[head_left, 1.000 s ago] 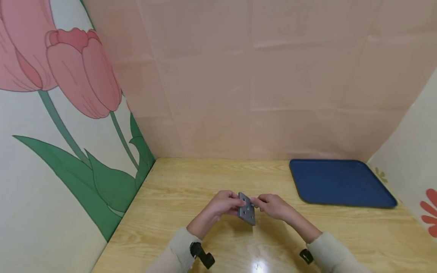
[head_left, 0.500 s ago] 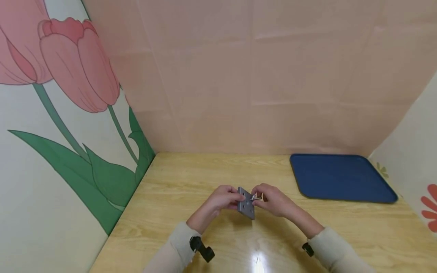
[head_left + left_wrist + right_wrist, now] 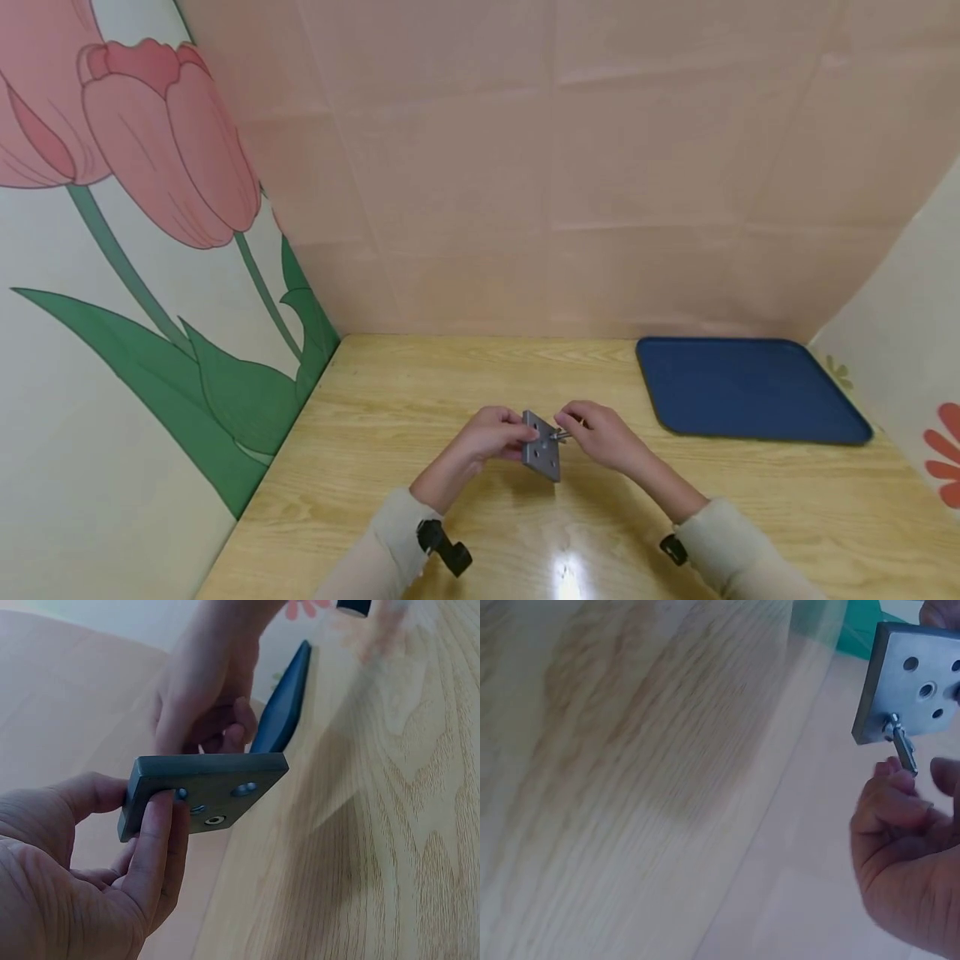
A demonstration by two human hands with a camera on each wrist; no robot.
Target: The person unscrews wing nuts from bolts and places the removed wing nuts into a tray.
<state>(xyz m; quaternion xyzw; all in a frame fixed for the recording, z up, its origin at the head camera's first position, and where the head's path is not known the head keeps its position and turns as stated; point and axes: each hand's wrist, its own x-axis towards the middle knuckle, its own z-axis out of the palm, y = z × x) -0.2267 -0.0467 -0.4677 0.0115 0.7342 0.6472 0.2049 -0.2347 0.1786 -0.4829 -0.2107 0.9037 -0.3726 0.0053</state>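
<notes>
A grey metal plate (image 3: 542,447) with several holes is tilted up above the table. My left hand (image 3: 487,437) grips its left edge; in the left wrist view, fingers of the left hand (image 3: 97,862) press on the face of the plate (image 3: 202,787). A slim shiny metal part (image 3: 904,746) sticks out of the plate (image 3: 907,682) near a corner. Fingertips of my right hand (image 3: 907,847) are at its free end, with another digit held apart from it. The right hand (image 3: 603,437) is right of the plate.
A blue tray (image 3: 750,392) lies at the back right of the wooden table (image 3: 375,417). Behind the table hangs a pinkish-brown cover (image 3: 450,167). A wall with painted tulips (image 3: 172,150) stands at the left, a pale wall (image 3: 915,283) at the right.
The right fingers have moved on the shiny part, spreading and then shifting to its upper side. My left hand still holds the plate in about the same pose. The head view has tilted slightly down.
</notes>
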